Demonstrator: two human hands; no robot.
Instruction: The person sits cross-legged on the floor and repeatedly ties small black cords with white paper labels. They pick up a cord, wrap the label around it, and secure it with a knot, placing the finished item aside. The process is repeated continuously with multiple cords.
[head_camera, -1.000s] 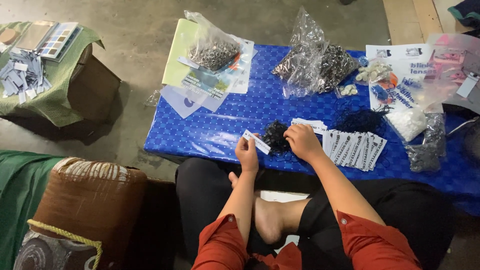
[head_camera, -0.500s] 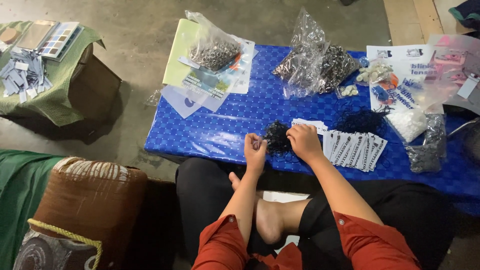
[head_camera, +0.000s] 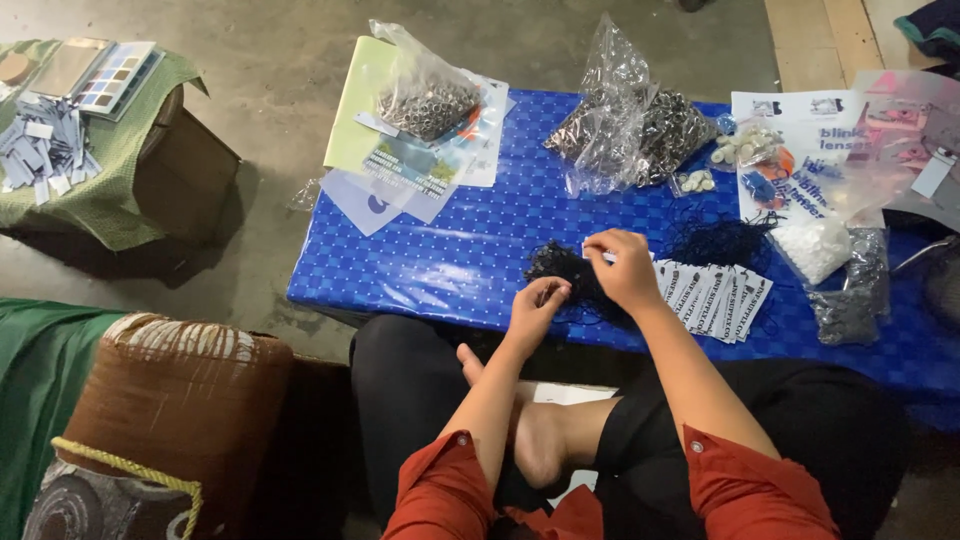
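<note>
The tabletop (head_camera: 450, 250) is bright blue with a pattern of small white dots. The cords (head_camera: 570, 275) in the heap on it are black. The tags (head_camera: 715, 295) beside the heap are white with black print. The sleeves (head_camera: 440, 490) are rust red, each with a silver button, and the trousers (head_camera: 420, 400) are black. The two clear bags (head_camera: 640, 125) hold grey, silvery metal pieces. One folder (head_camera: 355, 110) is pale yellow-green. The cloth (head_camera: 110, 170) at the far left is green with a fine check, and small white slips lie on it. The cushion (head_camera: 170, 400) is brown with white streaks and a yellow cord. The floor (head_camera: 270, 50) is grey.
</note>
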